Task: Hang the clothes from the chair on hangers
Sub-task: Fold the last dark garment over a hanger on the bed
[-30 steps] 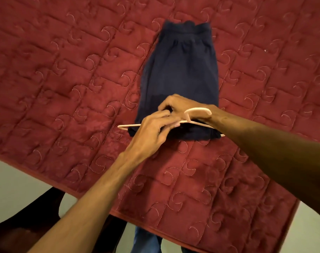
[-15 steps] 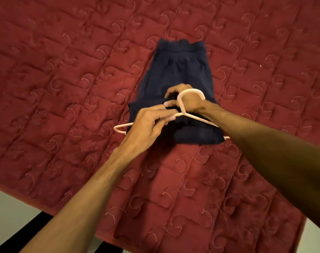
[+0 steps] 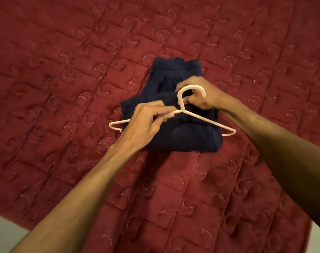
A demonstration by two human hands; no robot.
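A red quilted bedspread (image 3: 64,106) covers the bed, with folded navy shorts (image 3: 183,137) lying directly on it.

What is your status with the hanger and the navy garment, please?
Left hand pinches arm of pink hanger, right hand grips at its hook. Navy garment folded over hanger bar, on red quilt. Nothing in the way.

Left hand (image 3: 148,121) pinching hanger (image 3: 191,86), right hand (image 3: 201,94) gripping navy garment (image 3: 183,136), red quilt (image 3: 64,88)
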